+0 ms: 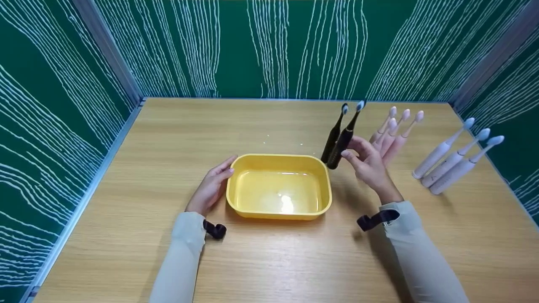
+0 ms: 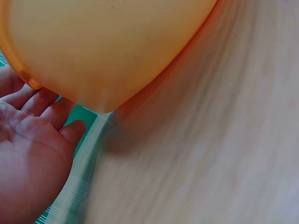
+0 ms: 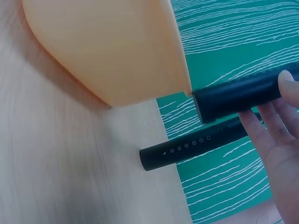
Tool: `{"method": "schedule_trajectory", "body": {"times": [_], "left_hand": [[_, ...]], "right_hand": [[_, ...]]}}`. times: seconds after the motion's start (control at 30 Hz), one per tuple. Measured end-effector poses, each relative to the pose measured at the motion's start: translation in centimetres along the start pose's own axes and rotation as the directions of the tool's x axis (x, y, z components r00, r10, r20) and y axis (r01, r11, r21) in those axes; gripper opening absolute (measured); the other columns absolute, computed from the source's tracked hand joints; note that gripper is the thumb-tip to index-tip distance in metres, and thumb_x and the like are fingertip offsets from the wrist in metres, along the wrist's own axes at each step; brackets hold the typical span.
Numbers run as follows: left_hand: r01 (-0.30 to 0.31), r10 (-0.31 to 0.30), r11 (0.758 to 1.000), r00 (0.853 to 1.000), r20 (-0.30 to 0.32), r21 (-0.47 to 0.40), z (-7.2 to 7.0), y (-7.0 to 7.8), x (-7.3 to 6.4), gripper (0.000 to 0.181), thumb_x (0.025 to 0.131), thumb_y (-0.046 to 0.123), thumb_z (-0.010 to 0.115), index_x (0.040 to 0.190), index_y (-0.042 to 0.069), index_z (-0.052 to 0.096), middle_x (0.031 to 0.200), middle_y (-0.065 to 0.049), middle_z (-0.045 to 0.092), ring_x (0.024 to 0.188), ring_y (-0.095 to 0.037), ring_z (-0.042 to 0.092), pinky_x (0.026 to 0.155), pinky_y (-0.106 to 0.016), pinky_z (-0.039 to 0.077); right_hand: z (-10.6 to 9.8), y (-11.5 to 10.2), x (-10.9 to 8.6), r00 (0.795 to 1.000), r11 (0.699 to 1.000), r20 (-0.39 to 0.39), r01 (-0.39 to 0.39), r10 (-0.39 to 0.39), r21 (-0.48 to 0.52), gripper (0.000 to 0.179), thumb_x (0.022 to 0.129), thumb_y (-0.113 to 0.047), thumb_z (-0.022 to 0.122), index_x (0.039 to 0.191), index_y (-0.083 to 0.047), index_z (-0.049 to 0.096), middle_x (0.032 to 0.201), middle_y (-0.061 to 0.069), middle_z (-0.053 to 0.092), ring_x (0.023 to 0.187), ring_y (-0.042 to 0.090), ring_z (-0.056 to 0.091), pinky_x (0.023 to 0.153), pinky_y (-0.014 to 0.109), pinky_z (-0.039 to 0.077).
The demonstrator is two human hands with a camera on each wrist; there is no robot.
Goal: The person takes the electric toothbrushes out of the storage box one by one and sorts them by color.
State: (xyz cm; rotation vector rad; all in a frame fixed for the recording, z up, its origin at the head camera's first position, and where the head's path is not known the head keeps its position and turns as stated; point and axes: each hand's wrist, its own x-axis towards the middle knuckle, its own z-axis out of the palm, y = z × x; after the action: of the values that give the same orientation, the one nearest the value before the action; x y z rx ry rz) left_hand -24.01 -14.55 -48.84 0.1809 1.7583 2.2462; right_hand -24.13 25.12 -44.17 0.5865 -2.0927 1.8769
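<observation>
My right hand pinches a black electric toothbrush between thumb and fingers, just beyond the right rim of a yellow plastic bin. In the right wrist view the held toothbrush has its base beside the bin's rim, off the tabletop. A second black toothbrush, with a row of small marks down its handle, stands upright close behind it. My left hand rests against the bin's left side, fingers extended along the back left corner and thumb at the rim. Inside, the bin shows only its bare floor.
Several pink toothbrushes stand behind my right hand, partly hidden by it. Farther right, three white toothbrushes stand in a row. Green panels with white lines enclose the wooden table at the back and sides.
</observation>
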Motion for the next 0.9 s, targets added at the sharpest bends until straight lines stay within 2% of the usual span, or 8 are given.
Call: {"method": "schedule_trajectory", "body": {"times": [0.17,0.47,0.73,0.9], "left_hand": [[0.008,-0.008,1.0,1.0,-0.011,-0.009,-0.1,-0.1,0.0,0.051,0.099,0.006,0.044,0.148,0.0,0.031,0.159,-0.011,0.024,0.148,-0.021,0.017,0.122,-0.033,0.016],[0.004,-0.004,1.0,1.0,-0.008,-0.01,-0.1,-0.1,-0.1,0.052,0.099,0.007,0.044,0.148,-0.001,0.03,0.159,-0.013,0.023,0.148,-0.023,0.017,0.122,-0.034,0.016],[0.001,-0.001,1.0,1.0,-0.008,-0.005,-0.1,-0.1,0.0,0.053,0.099,0.008,0.045,0.148,-0.001,0.03,0.159,-0.013,0.024,0.148,-0.022,0.016,0.122,-0.034,0.015],[-0.001,0.001,1.0,1.0,-0.017,-0.001,-0.1,-0.2,0.0,0.052,0.098,0.007,0.045,0.148,-0.001,0.031,0.159,-0.013,0.024,0.148,-0.023,0.016,0.122,-0.034,0.015]], "right_hand": [[0.1,0.6,-0.3,0.999,0.999,-0.032,-0.027,0.026,-0.017,0.032,0.089,0.009,0.058,0.121,0.01,0.053,0.106,-0.01,0.065,0.102,0.006,0.062,0.089,0.016,0.053],[0.9,2.1,-0.7,0.998,0.997,-0.034,-0.06,0.058,-0.056,0.034,0.09,0.011,0.055,0.122,0.018,0.048,0.104,-0.013,0.064,0.1,0.002,0.062,0.087,0.014,0.052],[1.5,3.0,-0.8,0.993,0.99,-0.039,-0.112,0.11,-0.082,0.034,0.091,0.006,0.056,0.124,0.013,0.051,0.109,0.002,0.064,0.1,0.003,0.061,0.09,0.015,0.05],[1.6,3.2,-0.6,0.991,0.987,-0.041,-0.128,0.125,-0.092,0.035,0.092,0.005,0.056,0.126,0.011,0.052,0.109,0.003,0.065,0.1,0.003,0.061,0.091,0.015,0.05]]}}
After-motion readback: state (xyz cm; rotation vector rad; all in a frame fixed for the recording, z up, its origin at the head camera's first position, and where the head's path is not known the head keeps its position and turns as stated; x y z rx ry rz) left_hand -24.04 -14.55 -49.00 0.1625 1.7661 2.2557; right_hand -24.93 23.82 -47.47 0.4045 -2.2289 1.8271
